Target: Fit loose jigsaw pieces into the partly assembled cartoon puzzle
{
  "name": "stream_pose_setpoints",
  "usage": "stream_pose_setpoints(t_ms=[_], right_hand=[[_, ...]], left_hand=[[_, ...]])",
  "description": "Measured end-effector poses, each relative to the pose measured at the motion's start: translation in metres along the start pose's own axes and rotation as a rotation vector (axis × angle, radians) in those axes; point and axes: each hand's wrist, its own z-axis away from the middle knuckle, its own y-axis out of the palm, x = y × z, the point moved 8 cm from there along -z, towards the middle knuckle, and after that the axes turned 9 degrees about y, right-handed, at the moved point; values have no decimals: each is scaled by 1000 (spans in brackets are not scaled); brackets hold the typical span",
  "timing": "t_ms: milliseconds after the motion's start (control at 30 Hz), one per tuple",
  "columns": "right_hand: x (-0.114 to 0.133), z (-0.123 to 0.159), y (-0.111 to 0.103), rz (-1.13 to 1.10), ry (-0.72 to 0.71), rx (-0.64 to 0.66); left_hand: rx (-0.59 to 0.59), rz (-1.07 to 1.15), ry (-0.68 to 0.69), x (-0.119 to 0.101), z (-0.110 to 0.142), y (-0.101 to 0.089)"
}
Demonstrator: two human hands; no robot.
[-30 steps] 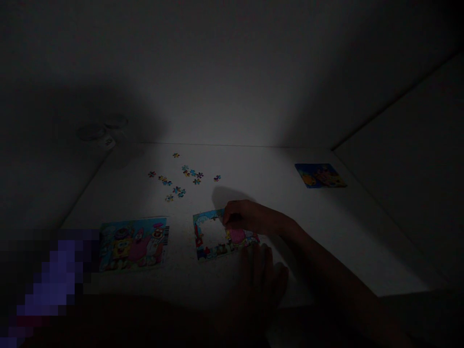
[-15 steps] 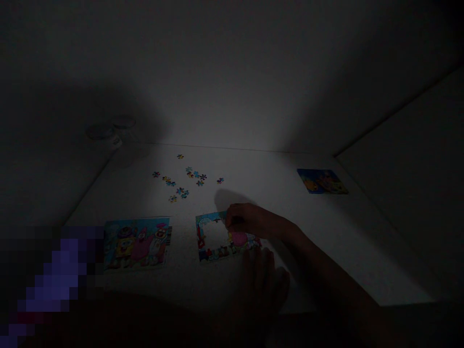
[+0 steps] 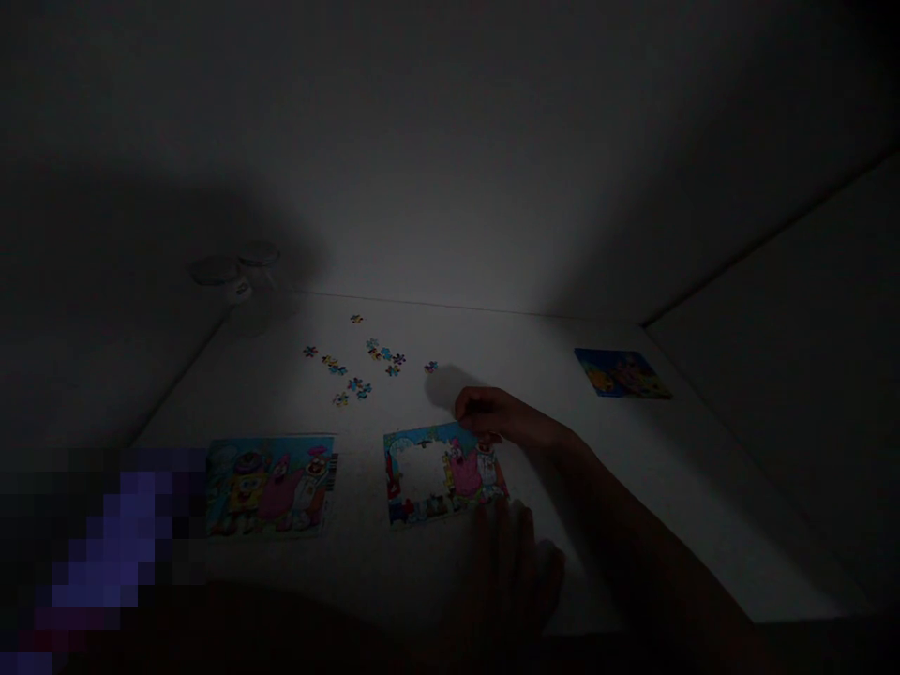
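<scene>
The scene is very dark. A partly filled cartoon jigsaw puzzle [image 3: 442, 473] lies on the white table [image 3: 633, 450], with a blank gap in its left middle. My right hand [image 3: 492, 414] hovers just past the puzzle's top right edge, fingers curled; whether it holds a piece is hidden. My left hand [image 3: 510, 553] rests flat on the table at the puzzle's lower right corner, fingers stretched out. Several loose puzzle pieces [image 3: 366, 366] lie scattered farther back.
A printed cartoon picture card [image 3: 271, 486] lies left of the puzzle. A second small blue picture [image 3: 621, 372] sits at the back right. Two round clear lids or jars [image 3: 235, 267] stand at the back left corner by the wall.
My right hand has lifted off the puzzle's top edge and moved right and back, uncovering the pink figures. The camera has tilted, shifting everything lower in view.
</scene>
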Motion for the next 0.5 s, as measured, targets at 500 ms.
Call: stream_pose_setpoints(t_ms=[500], right_hand=[[14, -8, -40, 499, -286, -731]], left_hand=[[-272, -131, -91, -19, 3, 29]])
